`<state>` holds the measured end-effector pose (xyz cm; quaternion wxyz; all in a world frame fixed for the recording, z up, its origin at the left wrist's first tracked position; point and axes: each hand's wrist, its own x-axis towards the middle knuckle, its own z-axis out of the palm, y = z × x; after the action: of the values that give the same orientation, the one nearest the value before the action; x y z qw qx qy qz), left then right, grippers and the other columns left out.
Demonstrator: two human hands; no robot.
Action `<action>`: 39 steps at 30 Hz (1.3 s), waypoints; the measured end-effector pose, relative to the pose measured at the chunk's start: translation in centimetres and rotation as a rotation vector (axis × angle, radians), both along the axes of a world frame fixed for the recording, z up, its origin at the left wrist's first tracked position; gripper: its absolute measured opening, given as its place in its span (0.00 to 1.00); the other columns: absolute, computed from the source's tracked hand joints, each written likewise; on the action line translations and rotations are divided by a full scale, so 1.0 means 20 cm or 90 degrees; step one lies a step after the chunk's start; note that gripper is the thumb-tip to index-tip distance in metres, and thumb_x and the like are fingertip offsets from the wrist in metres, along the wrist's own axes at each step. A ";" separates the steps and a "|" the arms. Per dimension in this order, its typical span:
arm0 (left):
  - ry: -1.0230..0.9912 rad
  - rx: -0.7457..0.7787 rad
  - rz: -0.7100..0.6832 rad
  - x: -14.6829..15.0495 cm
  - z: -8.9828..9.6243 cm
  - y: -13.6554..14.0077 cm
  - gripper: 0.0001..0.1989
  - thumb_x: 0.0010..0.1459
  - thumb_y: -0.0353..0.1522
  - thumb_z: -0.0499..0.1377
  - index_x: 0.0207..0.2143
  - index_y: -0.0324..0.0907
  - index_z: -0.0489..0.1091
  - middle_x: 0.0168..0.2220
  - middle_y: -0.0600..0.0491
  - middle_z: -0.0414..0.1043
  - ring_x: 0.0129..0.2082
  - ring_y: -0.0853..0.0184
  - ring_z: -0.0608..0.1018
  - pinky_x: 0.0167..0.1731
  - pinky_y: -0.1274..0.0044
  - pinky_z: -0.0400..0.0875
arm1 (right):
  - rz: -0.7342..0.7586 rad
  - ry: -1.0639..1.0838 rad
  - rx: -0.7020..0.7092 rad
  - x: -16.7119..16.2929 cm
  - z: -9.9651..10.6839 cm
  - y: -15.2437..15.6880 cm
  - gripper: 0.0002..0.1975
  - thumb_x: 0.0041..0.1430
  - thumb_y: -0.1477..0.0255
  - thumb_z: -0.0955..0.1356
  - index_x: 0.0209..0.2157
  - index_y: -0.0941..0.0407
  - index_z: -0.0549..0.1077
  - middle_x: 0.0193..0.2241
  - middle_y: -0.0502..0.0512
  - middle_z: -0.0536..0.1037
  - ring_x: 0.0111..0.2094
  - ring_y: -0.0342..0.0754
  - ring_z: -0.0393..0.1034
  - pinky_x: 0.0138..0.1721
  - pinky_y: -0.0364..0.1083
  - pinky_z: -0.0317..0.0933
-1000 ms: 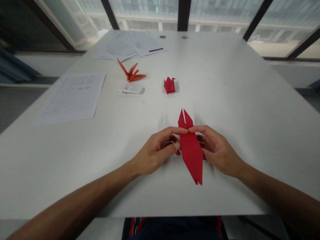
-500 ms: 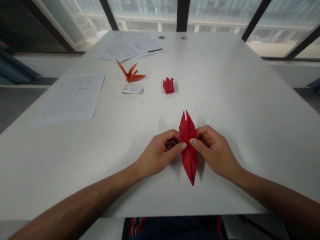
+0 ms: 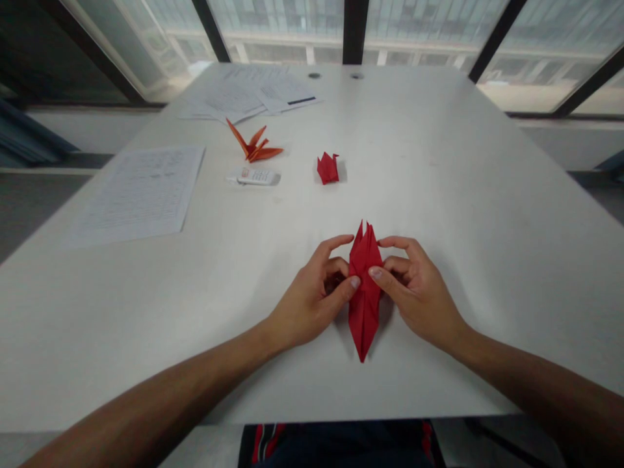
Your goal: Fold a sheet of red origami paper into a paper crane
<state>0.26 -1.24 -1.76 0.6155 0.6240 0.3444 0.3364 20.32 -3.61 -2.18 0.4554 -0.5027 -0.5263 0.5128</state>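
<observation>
Red folded paper (image 3: 364,305) at near centre, between both hands over the worktop (image 3: 487,195); long and narrow, two or more points at its far end, one point at its near end, crease down the near half.

Left to right from there. Printed sheet (image 3: 141,195) flat at far left, lettering too small to read. Loose papers (image 3: 229,94) overlap farther back, one with a dark bar. Orange paper crane (image 3: 256,149) next, a long point rising to the left; white tube (image 3: 256,176) just on its near side, narrow tip to the left (some print on it, illegible).

Left hand (image 3: 309,296): grip narrow, holding the red folded paper by its left edge, thumb on top, index finger arched toward the far end. Small red crane (image 3: 328,169) on the far side of the hands, well apart from them. Right hand (image 3: 424,292): grip likewise narrow on the paper's right edge, thumb on top, index finger extended alongside the far points.
</observation>
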 end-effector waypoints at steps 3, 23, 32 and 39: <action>0.027 0.017 -0.020 -0.01 0.00 0.00 0.30 0.70 0.36 0.58 0.69 0.47 0.51 0.34 0.55 0.72 0.32 0.68 0.75 0.35 0.75 0.69 | -0.001 -0.021 -0.022 0.00 0.01 0.01 0.24 0.64 0.59 0.72 0.58 0.51 0.67 0.22 0.42 0.72 0.23 0.44 0.68 0.26 0.43 0.62; 0.013 -0.051 -0.012 0.00 0.02 0.01 0.09 0.68 0.37 0.60 0.44 0.40 0.71 0.32 0.54 0.75 0.29 0.71 0.73 0.29 0.79 0.66 | 0.088 -0.060 -0.034 0.02 0.02 -0.01 0.15 0.68 0.56 0.69 0.34 0.53 0.72 0.27 0.49 0.79 0.27 0.45 0.72 0.29 0.45 0.63; 0.023 -0.030 0.041 0.00 0.02 0.02 0.13 0.67 0.39 0.61 0.49 0.41 0.70 0.33 0.53 0.76 0.29 0.69 0.75 0.30 0.78 0.69 | 0.131 -0.021 -0.069 0.01 0.04 -0.01 0.17 0.66 0.60 0.71 0.52 0.51 0.71 0.34 0.51 0.83 0.33 0.49 0.78 0.35 0.47 0.70; -0.032 -0.077 0.079 0.00 0.03 0.01 0.22 0.64 0.39 0.65 0.56 0.44 0.63 0.33 0.55 0.75 0.28 0.70 0.75 0.30 0.79 0.71 | 0.152 -0.015 -0.107 0.01 0.04 -0.01 0.12 0.67 0.63 0.71 0.49 0.51 0.72 0.32 0.49 0.82 0.32 0.47 0.76 0.34 0.46 0.67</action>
<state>0.30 -0.97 -1.21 0.6389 0.5543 0.3865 0.3677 20.43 -3.88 -1.30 0.3412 -0.4787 -0.5433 0.5994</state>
